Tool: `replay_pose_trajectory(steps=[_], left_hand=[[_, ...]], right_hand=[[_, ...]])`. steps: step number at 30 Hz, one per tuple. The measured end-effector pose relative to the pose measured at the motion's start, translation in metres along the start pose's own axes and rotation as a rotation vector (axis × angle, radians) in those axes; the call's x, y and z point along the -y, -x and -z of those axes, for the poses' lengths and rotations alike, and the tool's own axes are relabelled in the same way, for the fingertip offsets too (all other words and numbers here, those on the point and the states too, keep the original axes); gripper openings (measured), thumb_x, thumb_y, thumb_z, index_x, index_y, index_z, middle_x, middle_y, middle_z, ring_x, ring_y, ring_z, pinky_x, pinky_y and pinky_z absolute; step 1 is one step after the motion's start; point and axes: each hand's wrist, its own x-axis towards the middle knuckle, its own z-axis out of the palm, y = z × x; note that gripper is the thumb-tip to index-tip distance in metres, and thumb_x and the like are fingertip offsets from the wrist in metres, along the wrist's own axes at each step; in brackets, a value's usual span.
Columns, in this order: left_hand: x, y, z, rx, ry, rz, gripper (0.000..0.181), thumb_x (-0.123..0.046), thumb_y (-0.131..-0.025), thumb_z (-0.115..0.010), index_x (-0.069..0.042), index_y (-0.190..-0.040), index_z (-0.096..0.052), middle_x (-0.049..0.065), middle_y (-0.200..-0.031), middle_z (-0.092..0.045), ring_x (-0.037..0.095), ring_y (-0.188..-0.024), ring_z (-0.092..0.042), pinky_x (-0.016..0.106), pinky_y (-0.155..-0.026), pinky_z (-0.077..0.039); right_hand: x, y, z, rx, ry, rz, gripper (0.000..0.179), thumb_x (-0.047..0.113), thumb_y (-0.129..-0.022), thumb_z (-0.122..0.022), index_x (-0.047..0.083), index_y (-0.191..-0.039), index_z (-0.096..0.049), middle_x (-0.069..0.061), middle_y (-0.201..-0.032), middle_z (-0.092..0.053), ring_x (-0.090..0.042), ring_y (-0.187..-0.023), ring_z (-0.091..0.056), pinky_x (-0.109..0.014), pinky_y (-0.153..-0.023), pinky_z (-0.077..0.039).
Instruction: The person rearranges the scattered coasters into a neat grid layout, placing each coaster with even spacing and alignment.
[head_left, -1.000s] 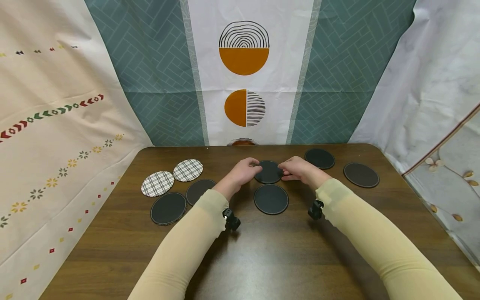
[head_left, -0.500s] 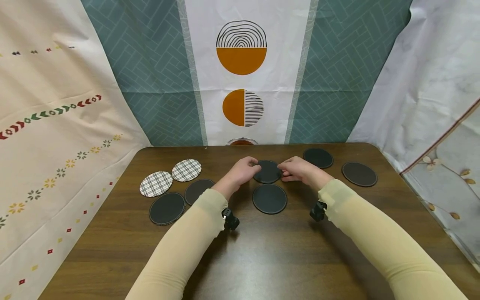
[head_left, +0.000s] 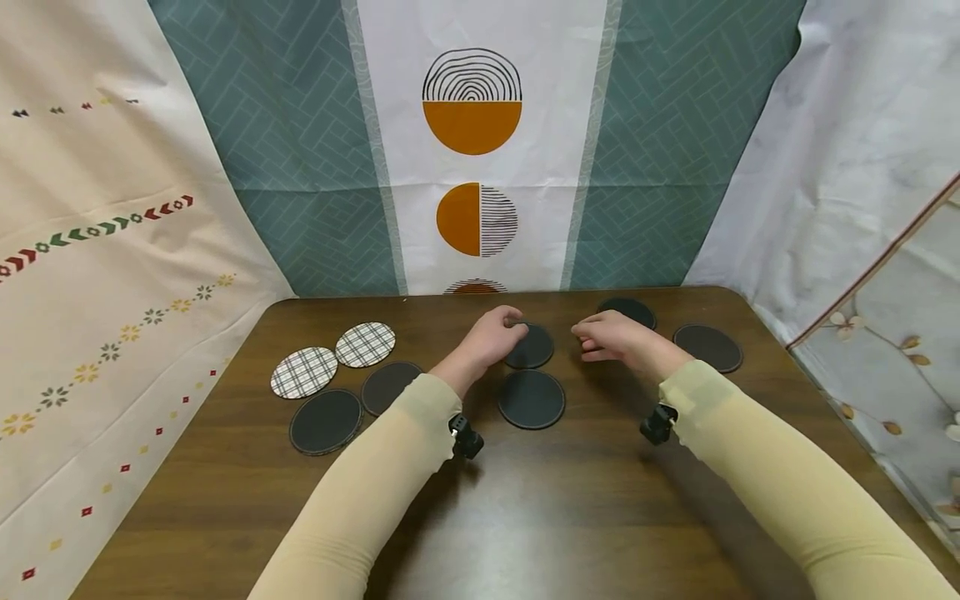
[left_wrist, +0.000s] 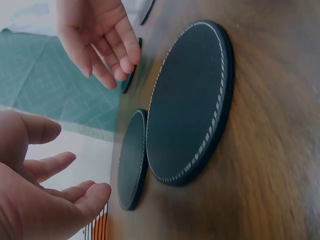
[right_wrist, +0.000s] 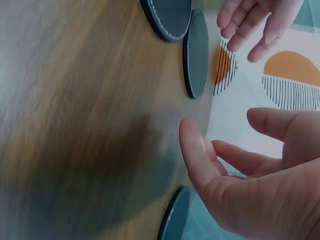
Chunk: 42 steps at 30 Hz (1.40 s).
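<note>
Two round black coasters with pale edge stitching lie flat in the middle of the table, the far coaster (head_left: 536,350) just behind the near coaster (head_left: 532,400); in the left wrist view their edges look to meet. My left hand (head_left: 489,342) hovers at the far coaster's left side, overlapping its edge in the head view. Nothing is between its loosely bent fingers in the left wrist view. To the right of that coaster, apart from it, my right hand (head_left: 621,337) hangs over the table with loose fingers and holds nothing, as the right wrist view (right_wrist: 240,170) confirms.
On the left lie two plaid coasters (head_left: 303,372) and two dark ones, a black coaster (head_left: 326,422) and a second dark coaster (head_left: 388,387). At the back right are a black coaster (head_left: 628,312) and a dark brownish coaster (head_left: 708,347). Patterned cloths (head_left: 300,167) hang around the wooden table (head_left: 525,517).
My right hand has drawn away from the far middle coaster to the right. The left hand stays near that coaster's left edge. The head view has shifted slightly; the coasters keep their arrangement.
</note>
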Motion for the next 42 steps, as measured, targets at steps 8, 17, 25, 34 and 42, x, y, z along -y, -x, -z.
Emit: replay_pose_trajectory(steps=[8, 17, 25, 34, 42], left_hand=[[-0.009, -0.004, -0.010, 0.011, 0.011, -0.001, 0.042, -0.027, -0.101, -0.058, -0.011, -0.140, -0.055, 0.016, -0.144, -0.052, 0.030, -0.124, -0.055, 0.043, -0.098, -0.047], [-0.019, -0.009, -0.021, 0.008, -0.011, -0.022, 0.040, -0.025, -0.101, -0.059, -0.012, -0.139, -0.057, 0.016, -0.142, -0.054, 0.029, -0.129, -0.051, 0.042, -0.103, -0.044], [-0.027, -0.015, -0.035, 0.050, -0.015, -0.025, 0.041, -0.027, -0.103, -0.058, -0.013, -0.141, -0.055, 0.015, -0.143, -0.052, 0.029, -0.130, -0.051, 0.044, -0.104, -0.043], [-0.036, -0.023, -0.050, 0.063, 0.005, -0.030, 0.040, -0.027, -0.101, -0.060, -0.013, -0.139, -0.057, 0.013, -0.140, -0.055, 0.027, -0.128, -0.052, 0.042, -0.103, -0.043], [-0.041, -0.028, -0.060, 0.084, 0.025, -0.032, 0.050, -0.026, -0.102, -0.059, -0.008, -0.147, -0.048, 0.018, -0.145, -0.051, 0.029, -0.131, -0.050, 0.044, -0.104, -0.043]], right_hand=[[-0.007, 0.007, 0.020, -0.007, 0.025, 0.008, 0.058, 0.018, -0.108, -0.047, -0.012, -0.153, -0.026, -0.030, -0.145, -0.033, -0.040, -0.131, -0.040, -0.048, -0.105, -0.044], [-0.011, 0.017, 0.042, 0.007, 0.087, 0.023, 0.066, 0.026, -0.109, -0.044, -0.012, -0.155, -0.017, -0.034, -0.153, -0.028, -0.043, -0.136, -0.037, -0.050, -0.106, -0.043], [-0.014, 0.023, 0.061, -0.038, 0.117, 0.013, 0.071, 0.034, -0.109, -0.044, -0.010, -0.156, -0.014, -0.031, -0.151, -0.030, -0.039, -0.130, -0.039, -0.047, -0.107, -0.042], [-0.015, 0.021, 0.080, -0.068, 0.181, 0.039, 0.074, 0.039, -0.109, -0.041, -0.009, -0.157, -0.012, -0.034, -0.154, -0.028, -0.042, -0.137, -0.036, -0.048, -0.108, -0.042], [-0.022, 0.017, 0.099, -0.090, 0.216, 0.034, 0.077, 0.043, -0.108, -0.042, -0.007, -0.158, -0.011, -0.034, -0.156, -0.025, -0.045, -0.141, -0.032, -0.048, -0.108, -0.042]])
